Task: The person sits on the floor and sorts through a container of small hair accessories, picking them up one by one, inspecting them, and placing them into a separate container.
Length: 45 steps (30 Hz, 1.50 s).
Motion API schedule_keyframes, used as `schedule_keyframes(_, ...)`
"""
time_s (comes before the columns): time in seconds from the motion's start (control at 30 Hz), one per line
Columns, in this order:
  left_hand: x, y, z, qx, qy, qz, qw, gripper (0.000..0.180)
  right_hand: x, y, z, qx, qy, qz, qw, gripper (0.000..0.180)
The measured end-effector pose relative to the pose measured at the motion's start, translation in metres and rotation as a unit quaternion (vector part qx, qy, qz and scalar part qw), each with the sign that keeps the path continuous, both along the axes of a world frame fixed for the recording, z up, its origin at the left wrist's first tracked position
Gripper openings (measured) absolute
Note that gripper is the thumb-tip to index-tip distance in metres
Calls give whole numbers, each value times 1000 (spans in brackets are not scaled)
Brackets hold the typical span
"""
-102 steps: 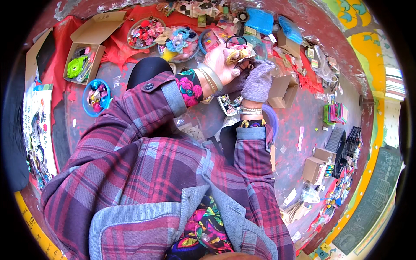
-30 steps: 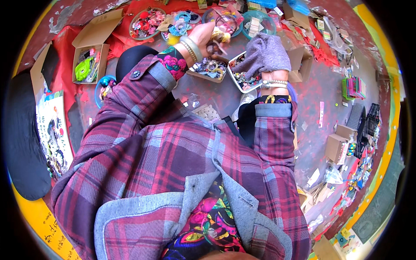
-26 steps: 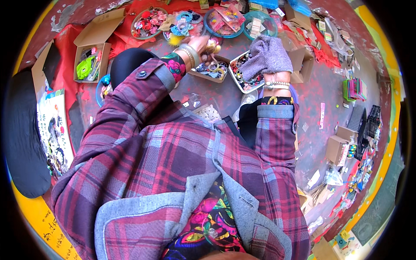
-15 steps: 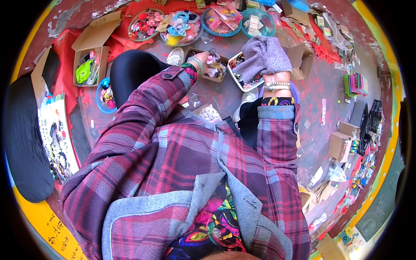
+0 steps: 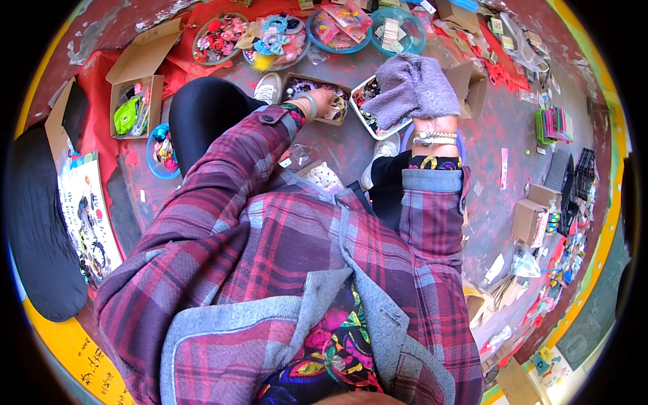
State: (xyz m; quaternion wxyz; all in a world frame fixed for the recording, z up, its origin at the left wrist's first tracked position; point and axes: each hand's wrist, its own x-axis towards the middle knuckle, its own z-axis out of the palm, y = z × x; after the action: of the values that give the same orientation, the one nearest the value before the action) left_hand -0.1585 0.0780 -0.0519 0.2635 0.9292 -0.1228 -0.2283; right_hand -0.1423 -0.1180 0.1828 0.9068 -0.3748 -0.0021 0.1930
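My left hand reaches into a small cardboard box of mixed hair ties and small trinkets. Its fingers are bent down together among them, and what they hold, if anything, is hidden. A fuzzy grey-purple cloth covers my right hand from the fingers to near the wrist, so its fingers do not show. That cloth lies over the right part of a white tray of small dark and coloured pieces. The tray stands just right of the box.
Round basins of hair accessories line the far side. An open carton with a bright green item stands at the left, above a small blue basin. Another carton is right of the cloth. Coloured combs or cards lie farther right.
My left hand has moved right inside the box, covering the fluffy tan pieces and baring dark ones at the left. My right hand with the cloth has shifted slightly right.
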Motion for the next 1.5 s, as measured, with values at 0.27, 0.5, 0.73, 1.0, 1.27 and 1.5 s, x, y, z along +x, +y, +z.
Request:
schedule_keyframes(0.27,6,-29,-14,63,51,-101,992,24,24,-70,-23,103,-74,52,991,31)
schedule_keyframes(0.5,20,-42,-32,131,123,-66,981,40,14,-89,-13,-59,-85,-45,994,35)
schedule_keyframes(0.73,30,-39,-66,152,117,-64,979,37,13,-97,11,-114,-150,-60,980,32)
schedule_keyframes(1.0,69,-46,-58,237,388,-239,858,40,-6,-117,54,-170,-99,-200,960,34)
schedule_keyframes(1.27,86,-90,39,127,127,-139,974,21,-9,-122,40,98,24,-337,936,32)
schedule_keyframes(1.5,111,-136,8,50,-93,-77,991,40,4,-128,43,75,-9,-234,969,29)
